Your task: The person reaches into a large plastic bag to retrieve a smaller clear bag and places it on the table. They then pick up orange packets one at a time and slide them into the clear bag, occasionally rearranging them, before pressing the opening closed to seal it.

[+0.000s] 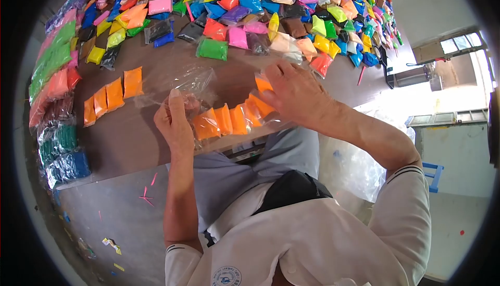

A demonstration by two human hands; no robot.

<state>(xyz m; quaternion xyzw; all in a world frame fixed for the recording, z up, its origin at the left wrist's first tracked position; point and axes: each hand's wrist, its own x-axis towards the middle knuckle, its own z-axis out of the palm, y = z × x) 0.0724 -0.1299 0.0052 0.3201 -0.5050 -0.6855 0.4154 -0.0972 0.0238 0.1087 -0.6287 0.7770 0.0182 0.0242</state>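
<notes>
Near the table's front edge, my left hand (176, 122) is closed on the clear plastic bag (194, 80), its thumb pointing up along the crinkled film. A row of orange packets (238, 119) lies in the bag between my hands. My right hand (297, 91) curls over the right end of this row, with an orange packet (263, 83) under its thumb and fingertips. Left of my left hand, several more orange packets (114, 94) lie side by side on the brown table (125, 143).
A big heap of small packets (245, 5) in many colours covers the far side of the table. Bagged packets in green, pink and blue are stacked along the left edge (54, 72). Pink scraps (147, 195) lie on the floor; clear plastic film (349, 156) is at the right.
</notes>
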